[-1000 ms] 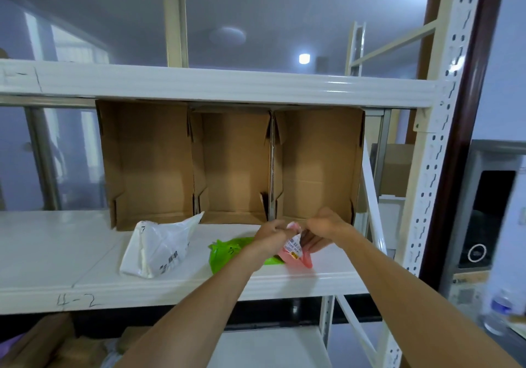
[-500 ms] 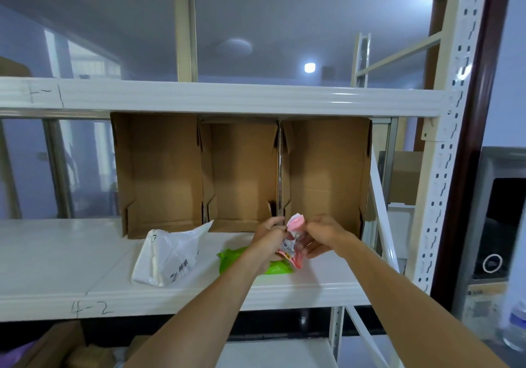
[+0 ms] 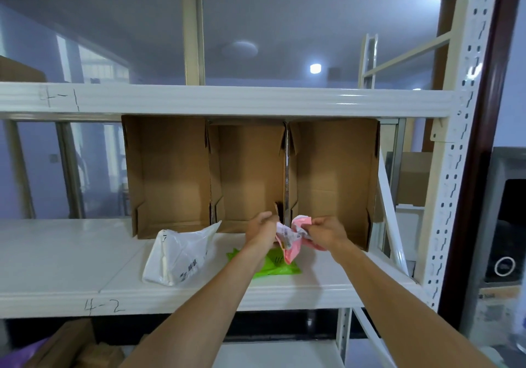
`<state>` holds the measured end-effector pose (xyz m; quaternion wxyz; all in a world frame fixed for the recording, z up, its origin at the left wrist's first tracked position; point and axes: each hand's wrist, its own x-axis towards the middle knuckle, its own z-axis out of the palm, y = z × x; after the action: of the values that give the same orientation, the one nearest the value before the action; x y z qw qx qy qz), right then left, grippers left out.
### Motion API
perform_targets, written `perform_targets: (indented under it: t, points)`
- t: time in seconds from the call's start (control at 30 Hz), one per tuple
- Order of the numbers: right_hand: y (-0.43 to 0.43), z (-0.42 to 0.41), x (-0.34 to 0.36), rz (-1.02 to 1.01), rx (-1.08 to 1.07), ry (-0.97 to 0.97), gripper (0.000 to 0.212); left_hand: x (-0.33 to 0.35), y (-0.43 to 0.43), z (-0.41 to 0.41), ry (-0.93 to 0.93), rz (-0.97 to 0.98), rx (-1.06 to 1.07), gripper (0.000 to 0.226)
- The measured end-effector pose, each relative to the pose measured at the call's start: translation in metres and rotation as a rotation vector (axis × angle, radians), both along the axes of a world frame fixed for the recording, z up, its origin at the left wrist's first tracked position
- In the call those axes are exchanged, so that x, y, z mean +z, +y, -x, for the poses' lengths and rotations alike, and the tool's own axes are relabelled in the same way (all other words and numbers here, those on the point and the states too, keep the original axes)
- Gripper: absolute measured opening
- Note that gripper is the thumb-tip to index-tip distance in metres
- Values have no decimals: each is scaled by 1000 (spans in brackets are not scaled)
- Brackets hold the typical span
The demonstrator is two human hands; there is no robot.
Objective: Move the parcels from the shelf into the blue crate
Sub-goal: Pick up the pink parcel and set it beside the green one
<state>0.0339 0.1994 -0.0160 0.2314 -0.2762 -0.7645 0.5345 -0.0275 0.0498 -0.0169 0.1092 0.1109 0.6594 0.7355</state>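
Both hands grip one pink parcel [image 3: 293, 242] lifted clear of the white shelf [image 3: 71, 256]: the left hand [image 3: 260, 229] closes on its left edge, the right hand [image 3: 327, 232] pinches its crumpled top right corner. The parcel hangs between them, its printed label facing the camera, its lower tip dangling just above a green parcel [image 3: 277, 266] that lies flat on the shelf near the front edge, partly hidden by the left forearm.

To the left of the green one, a white parcel [image 3: 179, 256] lies on the shelf with a barcode label near its lower edge; one corner points up towards the boxes.

At the far side of the shelf three cardboard boxes stand side by side with their open faces turned to the camera: the left box [image 3: 168, 174], the middle box [image 3: 247, 171] and the right box [image 3: 333, 177]. All three show only bare cardboard inside.

The shelf front is marked "4-2" by hand. The blue crate is not in view.
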Motion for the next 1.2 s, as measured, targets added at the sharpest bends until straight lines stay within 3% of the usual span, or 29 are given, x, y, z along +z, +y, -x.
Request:
perform_targets:
  t: [0.2,0.33,0.47,0.53,0.7,0.87,1.2]
  points:
    - [6,-10,-7,-26,-128,-39,9,-4,-4,-6,-107,106,-100,14]
    - [19,-15,-18,59,-182,-57,24,-35,20,17,-80,293,-137,28]
    - [37,-22,-26,87,-162,-83,35,-24,22,-21,-42,287,-180,6]
    - [53,-23,-34,84,-168,-110,33,-29,32,-25,-36,262,-148,3]
    - [63,-40,-37,-57,-234,-167,28,-35,53,-26,-50,237,-120,18]
    - [76,-46,-41,-106,-238,-239,24,-38,63,-18,-42,295,-100,44]
    - [103,-61,-37,-128,-246,-271,21,-38,52,-7,199,535,35,21]
